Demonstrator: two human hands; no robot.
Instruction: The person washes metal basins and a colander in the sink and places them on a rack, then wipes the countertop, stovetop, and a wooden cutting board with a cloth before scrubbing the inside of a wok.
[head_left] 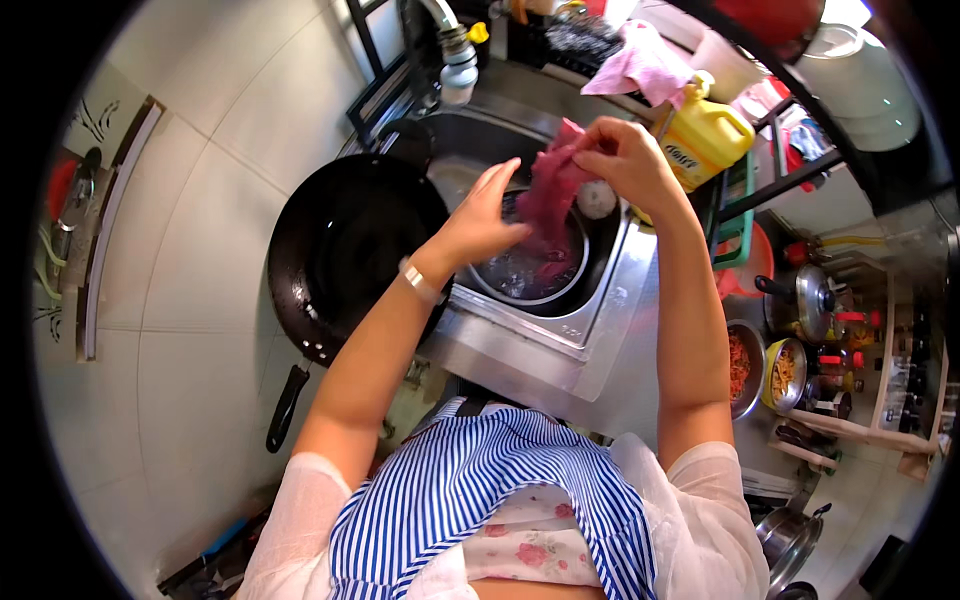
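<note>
Over the sink, my right hand pinches the top of a wet-looking, dark pink cloth, which hangs down toward a round metal basin. Water with bubbles shows in the basin, and the cloth's lower end is blurred there. My left hand is open beside the cloth, fingers stretched out and thumb apart. Whether its fingertips touch the cloth I cannot tell. A whitish round scrubber-like thing lies at the sink's right side, beneath my right hand.
A large black wok rests over the sink's left edge, its handle toward me. The faucet stands behind. At right are a yellow jug, a black rack, a red basin and food bowls.
</note>
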